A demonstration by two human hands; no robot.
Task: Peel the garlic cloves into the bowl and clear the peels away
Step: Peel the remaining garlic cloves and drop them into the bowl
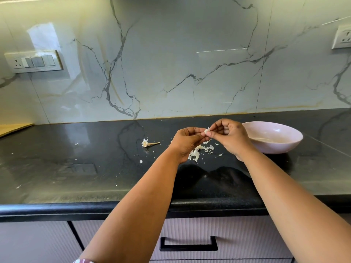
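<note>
two hands meet above a black countertop [79, 168]. the left hand [187, 141] and right hand [228, 136] both pinch one garlic clove [206, 131] between curled fingertips. loose peels [197, 151] lie scattered beneath; a pink bowl [273, 138] sits just right.

Left arm: bare forearm, reaching forward and up from the lower left of the view, wrist nearly straight.
Left hand [187, 141]: held in the air, back toward the camera, fingers curled inward with the tips pointing right and closed on a small pale piece.
Right arm: bare forearm, coming in from the lower right, angled toward the middle.
Right hand [227, 134]: raised level with the left one, fingers bent, thumb and forefinger pinching the same pale piece (the other fingers folded toward the palm).
Hands together: fingertips meet between the two hands; wrists stay apart.
</note>
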